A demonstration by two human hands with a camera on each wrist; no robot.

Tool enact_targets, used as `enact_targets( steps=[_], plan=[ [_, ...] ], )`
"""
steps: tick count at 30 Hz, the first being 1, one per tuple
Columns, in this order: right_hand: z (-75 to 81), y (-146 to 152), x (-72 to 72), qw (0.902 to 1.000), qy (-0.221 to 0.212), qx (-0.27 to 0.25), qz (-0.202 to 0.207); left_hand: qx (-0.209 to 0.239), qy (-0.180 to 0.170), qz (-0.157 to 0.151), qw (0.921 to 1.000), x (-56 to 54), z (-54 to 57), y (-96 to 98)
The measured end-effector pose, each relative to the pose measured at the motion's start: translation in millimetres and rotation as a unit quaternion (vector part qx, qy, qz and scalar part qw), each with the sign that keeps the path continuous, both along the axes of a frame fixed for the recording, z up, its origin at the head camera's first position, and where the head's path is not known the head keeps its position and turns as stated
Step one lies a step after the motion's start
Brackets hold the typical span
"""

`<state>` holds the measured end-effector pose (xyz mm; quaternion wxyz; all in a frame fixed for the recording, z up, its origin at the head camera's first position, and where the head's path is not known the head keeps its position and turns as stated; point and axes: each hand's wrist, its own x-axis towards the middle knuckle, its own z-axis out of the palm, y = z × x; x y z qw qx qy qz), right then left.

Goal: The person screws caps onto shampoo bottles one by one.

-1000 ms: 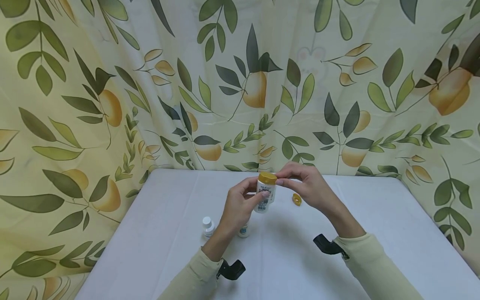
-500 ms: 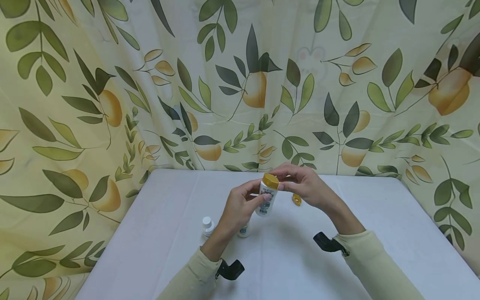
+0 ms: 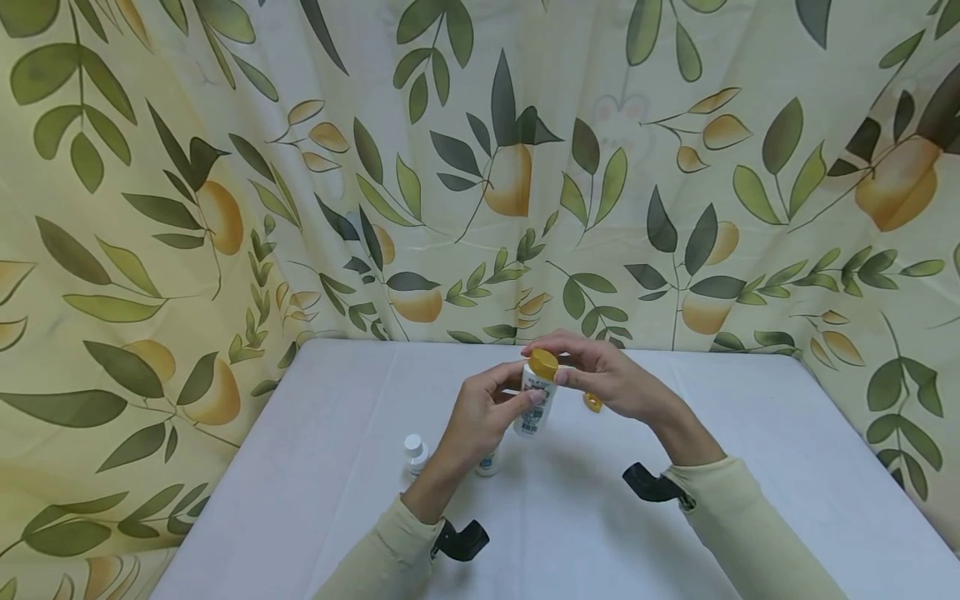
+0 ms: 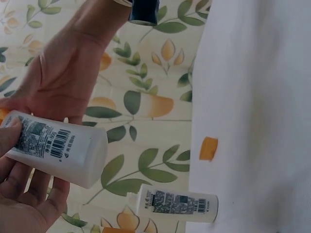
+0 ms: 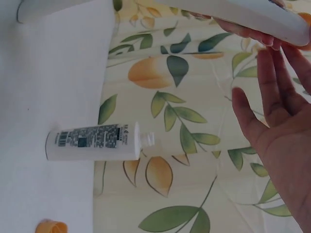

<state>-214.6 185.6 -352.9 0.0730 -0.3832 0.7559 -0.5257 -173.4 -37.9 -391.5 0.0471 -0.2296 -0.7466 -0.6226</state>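
In the head view my left hand (image 3: 480, 417) holds a white bottle (image 3: 534, 408) with a yellow cap (image 3: 543, 362), its thumb across the printed label. The bottle tilts slightly above the table. My right hand (image 3: 611, 379) pinches the cap from the right, thumb on the near side and index finger behind. The left wrist view shows the bottle's barcode side and base, with the left fingers (image 4: 43, 199) beneath. Behind stands a second, uncapped white bottle (image 5: 92, 143) with a bare nozzle, hidden in the head view. A small yellow-orange cap (image 3: 592, 402) lies near the right hand.
A small white-capped bottle (image 3: 415, 454) stands left of the left forearm. Another white bottle (image 3: 487, 463) is partly covered by the left wrist. The white table (image 3: 360, 392) ends at a leaf-and-fruit patterned curtain (image 3: 465, 167). Black wrist cameras (image 3: 461, 542) stick out from both sleeves.
The held bottle has shifted slightly right and down and tilted. My right fingers have moved left, further around its cap, and the uncapped bottle behind has become hidden in the head view.
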Motion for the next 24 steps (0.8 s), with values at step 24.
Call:
enact_targets(
  steps=[24],
  plan=[
    [1.1,-12,6.0,0.9933,0.095,-0.031,-0.058,0.013,0.029,0.053,0.9981,4.4,-7.6,14.2]
  ],
)
